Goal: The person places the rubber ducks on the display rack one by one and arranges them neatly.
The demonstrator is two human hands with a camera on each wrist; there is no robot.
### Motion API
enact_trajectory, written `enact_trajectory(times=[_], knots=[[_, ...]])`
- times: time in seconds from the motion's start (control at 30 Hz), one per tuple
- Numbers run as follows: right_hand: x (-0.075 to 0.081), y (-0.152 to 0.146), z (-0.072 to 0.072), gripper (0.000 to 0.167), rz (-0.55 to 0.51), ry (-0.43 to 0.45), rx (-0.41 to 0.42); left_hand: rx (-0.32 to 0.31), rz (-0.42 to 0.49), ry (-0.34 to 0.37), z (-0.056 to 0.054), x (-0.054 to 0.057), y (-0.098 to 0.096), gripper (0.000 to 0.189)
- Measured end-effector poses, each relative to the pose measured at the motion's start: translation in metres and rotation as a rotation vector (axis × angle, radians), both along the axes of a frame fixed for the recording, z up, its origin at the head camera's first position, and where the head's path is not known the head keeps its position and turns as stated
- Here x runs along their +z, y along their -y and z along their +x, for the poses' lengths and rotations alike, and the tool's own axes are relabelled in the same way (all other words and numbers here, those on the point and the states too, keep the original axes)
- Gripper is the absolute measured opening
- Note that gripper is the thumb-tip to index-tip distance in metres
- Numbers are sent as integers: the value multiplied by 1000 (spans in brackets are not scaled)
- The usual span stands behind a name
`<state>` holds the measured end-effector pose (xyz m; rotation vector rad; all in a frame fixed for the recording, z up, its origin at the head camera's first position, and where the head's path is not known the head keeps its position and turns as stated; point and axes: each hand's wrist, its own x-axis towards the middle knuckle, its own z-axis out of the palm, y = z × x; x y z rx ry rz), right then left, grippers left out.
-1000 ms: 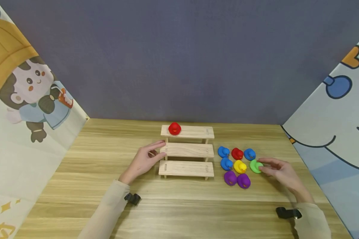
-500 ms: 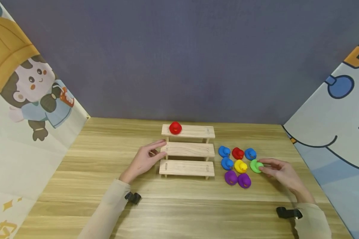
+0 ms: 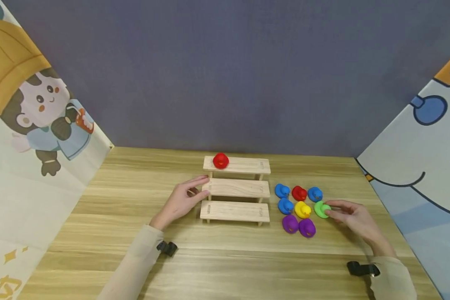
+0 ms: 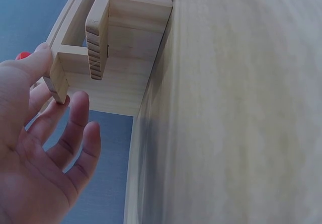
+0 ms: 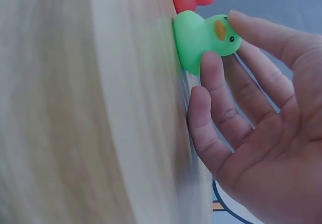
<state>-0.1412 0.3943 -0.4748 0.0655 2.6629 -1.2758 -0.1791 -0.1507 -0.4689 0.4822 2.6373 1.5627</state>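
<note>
A three-tier wooden stand (image 3: pixel 235 188) sits mid-table, with a red rubber duck (image 3: pixel 221 161) at the left of its top tier. My left hand (image 3: pixel 179 203) pinches the left end of the middle tier; in the left wrist view the thumb lies along the plank's end (image 4: pixel 59 85), with fingertips against its other side. On the right, my right hand (image 3: pixel 356 220) holds a green rubber duck (image 5: pixel 193 40) by the head between thumb and fingers. That duck still stands on the table, its beak facing the wrist camera.
Left of the green duck are blue ducks (image 3: pixel 282 191), a red duck (image 3: pixel 299 193) and a yellow duck (image 3: pixel 302 209), with purple ducks (image 3: pixel 290 224) nearer the front. A dark panel (image 3: pixel 232 75) rises behind the wooden table (image 3: pixel 225 266); printed panels flank both sides.
The head view has shifted slightly. Both hands keep their places on the stand and the green duck; nothing else has visibly moved.
</note>
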Motion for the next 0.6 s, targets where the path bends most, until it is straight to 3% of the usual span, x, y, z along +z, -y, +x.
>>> enact_trajectory(times=[0.6], knots=[[10, 2, -1, 57, 28, -33, 0, 2, 4, 8, -1, -1, 1, 49]])
